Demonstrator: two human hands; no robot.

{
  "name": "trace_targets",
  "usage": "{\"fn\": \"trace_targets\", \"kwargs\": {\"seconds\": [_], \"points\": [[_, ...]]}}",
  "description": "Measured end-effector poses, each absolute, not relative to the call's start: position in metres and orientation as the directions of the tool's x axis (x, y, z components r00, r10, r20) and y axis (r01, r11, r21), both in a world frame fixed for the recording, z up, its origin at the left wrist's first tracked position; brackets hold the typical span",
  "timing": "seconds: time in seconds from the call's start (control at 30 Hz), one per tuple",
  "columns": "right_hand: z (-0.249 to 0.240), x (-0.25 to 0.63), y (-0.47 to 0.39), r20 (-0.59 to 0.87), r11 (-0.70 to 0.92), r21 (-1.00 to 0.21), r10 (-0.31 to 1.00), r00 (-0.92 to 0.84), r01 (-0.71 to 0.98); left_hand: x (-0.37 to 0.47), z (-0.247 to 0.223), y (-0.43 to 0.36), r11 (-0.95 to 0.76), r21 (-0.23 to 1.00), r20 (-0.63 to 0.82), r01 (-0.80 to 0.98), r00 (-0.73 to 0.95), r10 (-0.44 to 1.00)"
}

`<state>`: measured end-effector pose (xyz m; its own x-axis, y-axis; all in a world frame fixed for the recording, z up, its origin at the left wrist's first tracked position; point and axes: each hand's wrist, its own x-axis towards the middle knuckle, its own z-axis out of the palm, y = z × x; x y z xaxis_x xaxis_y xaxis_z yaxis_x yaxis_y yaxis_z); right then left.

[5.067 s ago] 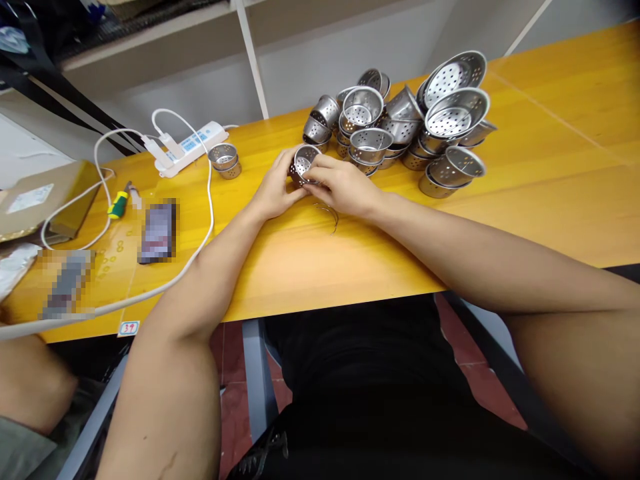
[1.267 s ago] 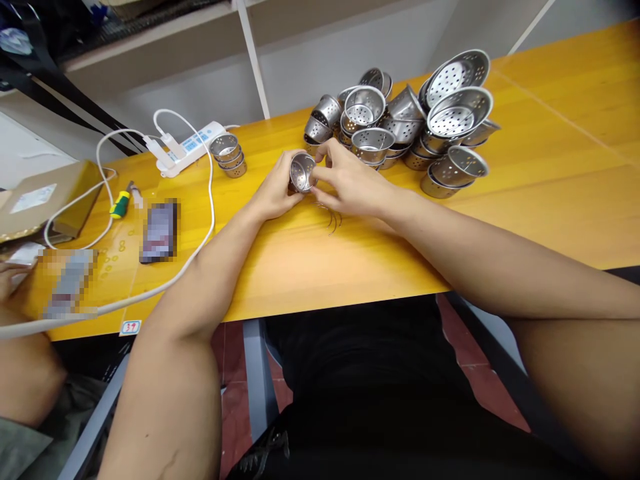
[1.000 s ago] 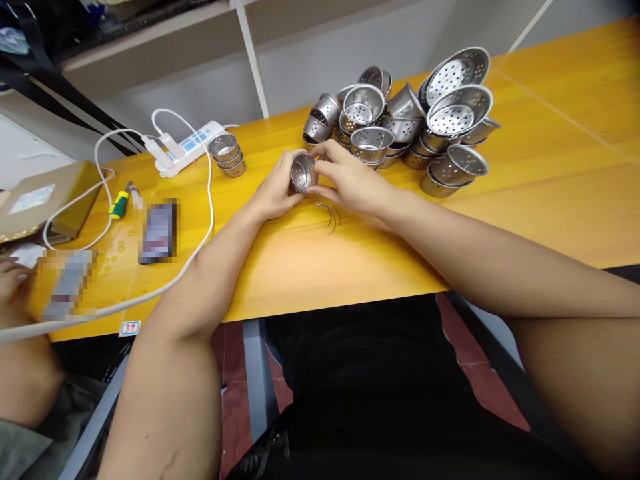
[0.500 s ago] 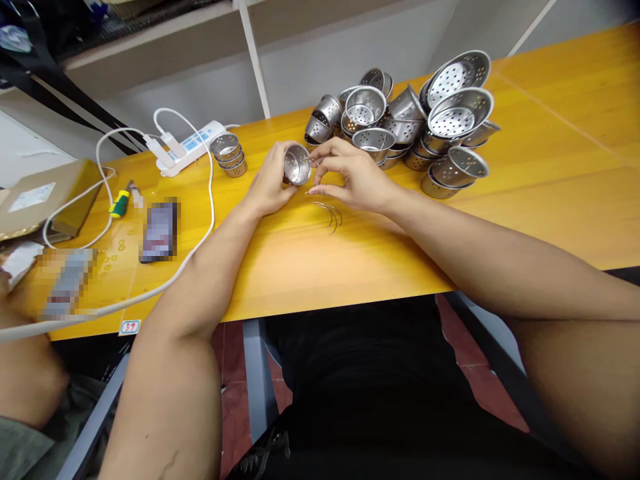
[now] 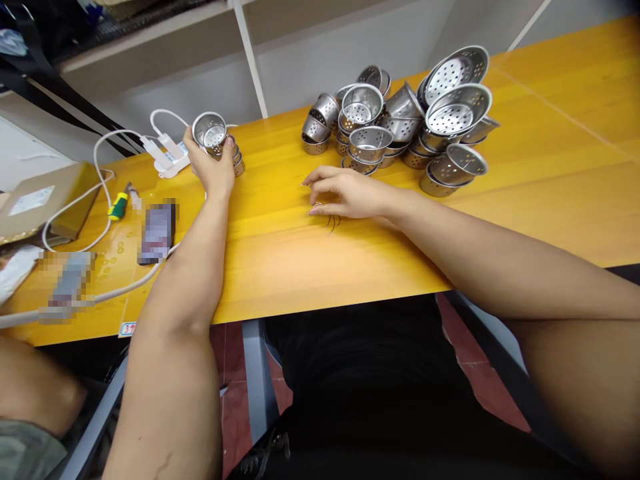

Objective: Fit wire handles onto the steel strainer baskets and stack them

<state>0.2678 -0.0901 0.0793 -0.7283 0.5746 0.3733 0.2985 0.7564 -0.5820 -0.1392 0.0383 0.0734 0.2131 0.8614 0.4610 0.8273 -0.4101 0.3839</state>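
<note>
My left hand is closed round a small perforated metal cup, whose open mouth tilts toward me. It is held at the top of a short stack of similar cups, partly hidden behind my fingers. Near the middle of the table, my right hand hovers with thumb and fingers apart, and I see nothing between them. Just under its fingertips lie a few thin curved wires, partly covered by the hand.
A pile of perforated metal cups and wider bowls stands behind my right hand. On the left are a white power strip with cables, a screwdriver, a phone and a cardboard box. Another person's arm shows lower left.
My left hand has carried the cup leftward from the table's middle to the short stack. The right hand has come away from the cup and dropped slightly toward the wires.
</note>
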Motion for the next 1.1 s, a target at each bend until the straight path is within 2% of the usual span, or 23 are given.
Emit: {"fn": "trace_targets", "kwargs": {"seconds": [0.07,0.17,0.3,0.4,0.5,0.63,0.77,0.87,1.0,1.1], "points": [[0.079,0.268,-0.090,0.354,0.765,-0.571,0.558,-0.751,0.299,-0.143,0.068,0.042,-0.499,0.358,0.466,0.790,0.311,0.828],[0.077,0.267,-0.089,0.334,0.774,-0.565,0.532,-0.778,0.286,-0.158,0.051,0.059,-0.558,0.402,0.608,0.726,0.245,0.756],[0.075,0.267,-0.088,0.320,0.773,-0.572,0.518,-0.794,0.274,-0.169,0.039,0.077,-0.518,0.417,0.632,0.747,0.172,0.756],[0.076,0.267,-0.088,0.313,0.772,-0.573,0.517,-0.797,0.276,-0.157,0.050,0.068,-0.589,0.380,0.558,0.713,0.331,0.761],[0.077,0.268,-0.088,0.308,0.769,-0.574,0.521,-0.796,0.281,-0.137,0.067,0.045,-0.696,0.355,0.502,0.624,0.501,0.705],[0.073,0.270,-0.086,0.291,0.774,-0.559,0.519,-0.804,0.297,-0.124,0.082,0.021,-0.671,0.426,0.626,0.607,0.337,0.703],[0.075,0.270,-0.087,0.279,0.797,-0.506,0.513,-0.811,0.330,-0.113,0.078,0.016,-0.655,0.423,0.755,0.627,0.155,0.637],[0.092,0.272,-0.097,0.393,0.786,-0.423,0.607,-0.691,0.450,-0.093,0.068,0.012,-0.664,0.407,0.748,0.627,0.189,0.636],[0.116,0.293,-0.100,0.622,0.656,-0.373,0.701,-0.348,0.656,-0.073,0.058,0.001,-0.698,0.413,0.669,0.585,0.326,0.668],[0.114,0.324,-0.082,0.650,0.601,-0.338,0.706,-0.283,0.724,-0.073,0.055,-0.004,-0.718,0.414,0.632,0.559,0.391,0.669]]}}
